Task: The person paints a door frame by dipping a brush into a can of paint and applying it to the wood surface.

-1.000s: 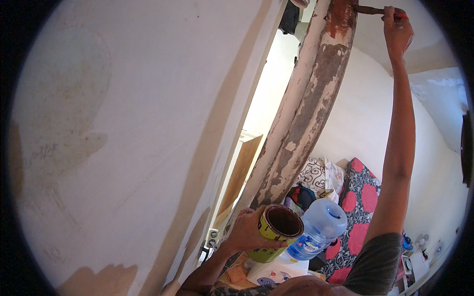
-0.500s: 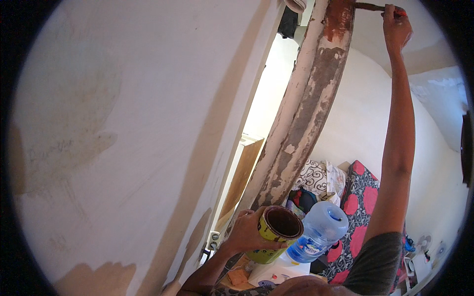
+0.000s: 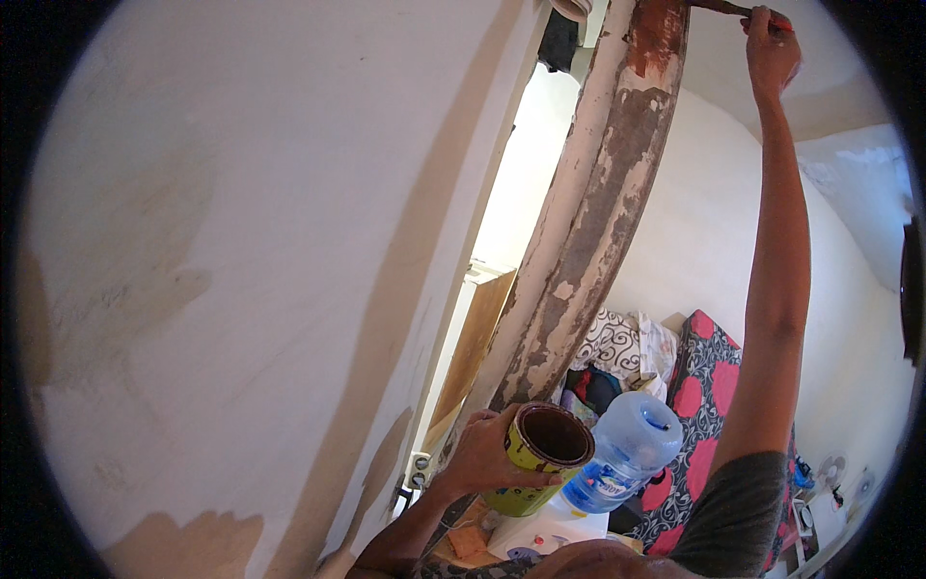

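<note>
My right hand (image 3: 774,50) is raised high at the upper right, its fingers closed around a paintbrush (image 3: 719,7). The brush reaches left to the edge of a worn wooden door frame (image 3: 617,145); its bristle end is at the picture's top edge. Fresh reddish-brown paint (image 3: 658,39) covers the frame's upper part, while below it the surface is patchy grey and pale, with peeling spots. Low in the middle, my left hand (image 3: 479,454) grips a yellow-green paint can (image 3: 521,492), open at the top and dark brown inside, with drips on its rim.
A large white wall (image 3: 251,241) fills the left side. Behind the can stands a blue water bottle (image 3: 627,449) upside down on a white dispenser (image 3: 550,536). A patterned red and black mattress (image 3: 699,415) leans beyond it, near piled cloths (image 3: 617,347). Wall sockets (image 3: 420,468) sit lower left.
The brush and my right hand have shifted very slightly up and left in the picture. My left hand still holds the can in nearly the same place.
</note>
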`<action>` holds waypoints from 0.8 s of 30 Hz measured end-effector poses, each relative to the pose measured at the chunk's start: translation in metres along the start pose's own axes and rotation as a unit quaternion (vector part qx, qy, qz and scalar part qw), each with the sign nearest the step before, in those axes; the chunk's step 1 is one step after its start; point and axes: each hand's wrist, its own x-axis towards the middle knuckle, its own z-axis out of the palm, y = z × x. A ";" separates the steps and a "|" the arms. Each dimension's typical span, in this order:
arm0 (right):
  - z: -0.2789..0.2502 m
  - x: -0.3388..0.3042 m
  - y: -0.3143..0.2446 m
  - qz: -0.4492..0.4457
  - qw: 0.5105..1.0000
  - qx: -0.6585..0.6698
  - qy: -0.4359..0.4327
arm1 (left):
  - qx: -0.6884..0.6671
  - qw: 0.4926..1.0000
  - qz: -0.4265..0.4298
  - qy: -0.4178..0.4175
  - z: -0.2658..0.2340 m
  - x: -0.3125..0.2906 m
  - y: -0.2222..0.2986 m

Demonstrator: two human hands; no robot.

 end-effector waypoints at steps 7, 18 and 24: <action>-0.008 -0.003 -0.021 0.006 0.995 0.089 -0.052 | -0.010 1.000 -0.012 -0.005 -0.001 0.001 -0.003; -0.015 -0.014 0.004 0.097 0.989 0.103 -0.036 | 0.016 1.000 0.001 0.002 -0.004 0.000 0.002; -0.022 -0.023 -0.005 0.053 0.994 0.090 0.028 | -0.032 0.999 -0.009 0.004 -0.001 0.001 0.002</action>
